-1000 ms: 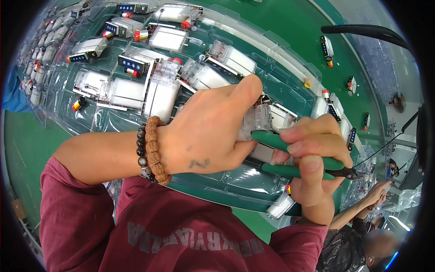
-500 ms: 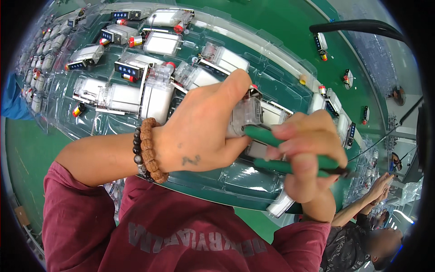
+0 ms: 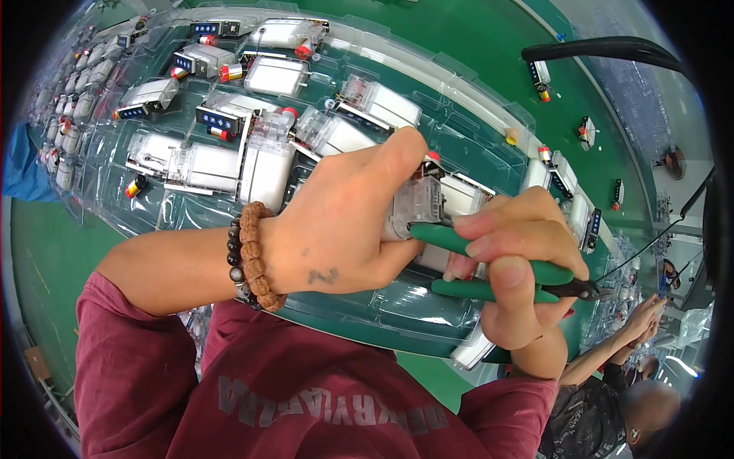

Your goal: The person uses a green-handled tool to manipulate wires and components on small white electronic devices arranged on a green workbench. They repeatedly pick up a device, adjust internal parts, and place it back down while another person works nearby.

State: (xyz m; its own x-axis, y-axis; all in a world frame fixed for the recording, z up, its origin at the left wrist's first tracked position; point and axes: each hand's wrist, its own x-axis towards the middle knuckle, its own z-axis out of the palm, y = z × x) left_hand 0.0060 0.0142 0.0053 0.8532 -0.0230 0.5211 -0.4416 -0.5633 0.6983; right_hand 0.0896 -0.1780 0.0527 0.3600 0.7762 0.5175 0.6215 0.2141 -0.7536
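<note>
My left hand (image 3: pixel 344 218), with a bead bracelet at its wrist, is closed around a small device in a clear plastic housing (image 3: pixel 415 205). The palm and fingers hide much of that device. In my right hand (image 3: pixel 527 241) is a pair of green-handled pliers (image 3: pixel 552 273). Their dark jaws (image 3: pixel 579 290) point right, away from the device, while one handle end overlaps the housing in view; whether it touches cannot be seen. Around my left hand lie similar devices with white blocks and clear housings, such as a white-block unit (image 3: pixel 265 172).
A clear plastic tray (image 3: pixel 390 302) holds several such units on the green table. A yellow-and-red cylinder (image 3: pixel 135 186) lies at the left. A black curved arm (image 3: pixel 604 46) reaches in from the upper right. At the lower right sits another person (image 3: pixel 589 417), hands raised.
Both hands keep their grips and have barely shifted. My right hand and the pliers, blurred before, are now sharp, with the jaws showing more clearly.
</note>
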